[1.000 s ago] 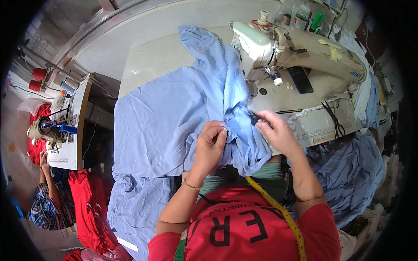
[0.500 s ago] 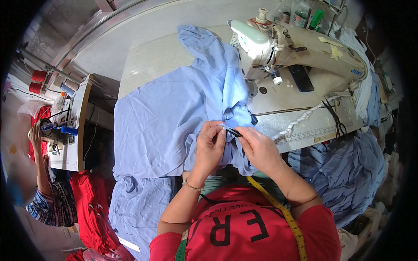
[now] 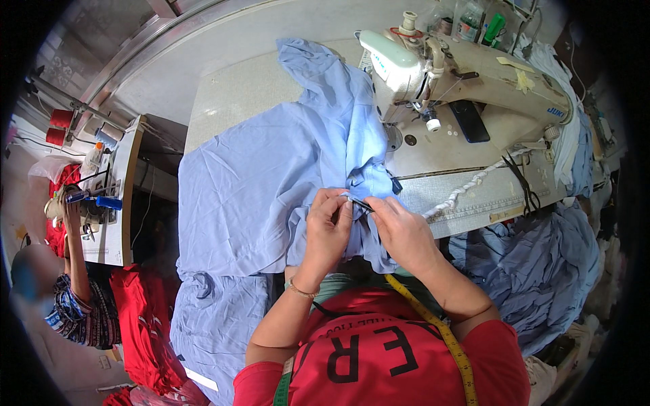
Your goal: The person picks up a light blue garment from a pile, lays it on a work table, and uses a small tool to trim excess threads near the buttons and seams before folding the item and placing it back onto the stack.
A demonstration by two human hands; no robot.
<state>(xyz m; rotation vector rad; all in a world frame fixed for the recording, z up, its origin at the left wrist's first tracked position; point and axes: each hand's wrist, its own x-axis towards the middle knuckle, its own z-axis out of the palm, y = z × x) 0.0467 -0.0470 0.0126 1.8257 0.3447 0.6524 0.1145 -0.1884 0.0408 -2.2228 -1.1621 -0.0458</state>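
Light blue cloth [image 3: 250, 176], apparently a garment, spreads over the sewing table and hangs off its front edge. My left hand [image 3: 328, 220] is closed in a pinch on a gathered bit of this cloth. Close beside it, my right hand [image 3: 403, 229] is closed round a small, slim dark tool [image 3: 362, 204]; its exact kind cannot be made out. The tool's tip meets the cloth at my left fingertips, where the fingers partly hide it.
A sewing machine [image 3: 474, 81] stands at the back right, a phone [image 3: 468, 122] under its arm. Black scissors [image 3: 520, 183] lie at the table's right. More blue cloth [image 3: 535, 264] is heaped at right. At far left, a person works by another machine [image 3: 84, 216] and red cloth [image 3: 145, 325].
My hands stay almost in place, with only a slight shift of the right fingers and the dark tool. At far left, the other person's arm and body have moved.
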